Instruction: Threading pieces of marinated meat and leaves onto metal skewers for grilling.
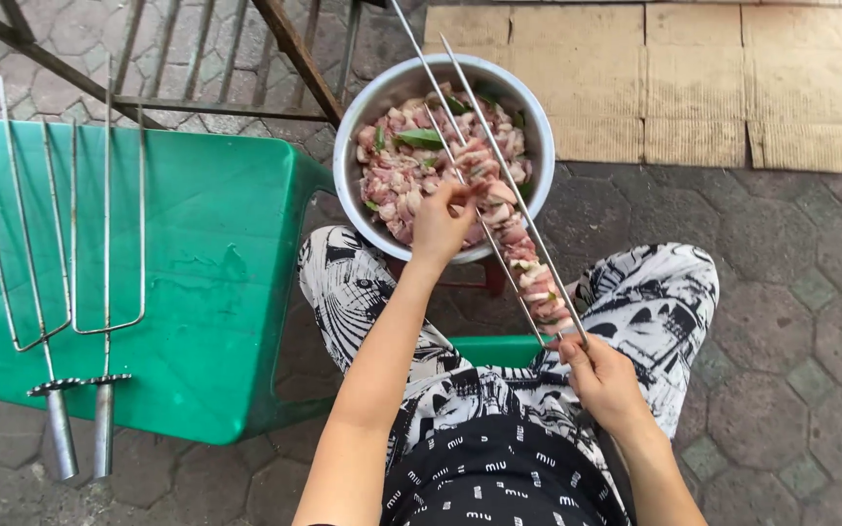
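A steel bowl (363,117) of raw meat pieces (401,185) with green leaves stands in front of my knees. My right hand (604,382) grips the base of a two-pronged metal skewer (460,93) that slants up over the bowl. Several meat pieces (528,268) are threaded on its lower half. My left hand (440,219) pinches a piece of meat on the prongs at the bowl's near rim.
A green plastic table (207,273) stands at the left with two more forked metal skewers (70,292) lying on it, handles over its near edge. Flattened cardboard (694,88) lies on the paved ground beyond. A metal frame (294,49) rises behind the bowl.
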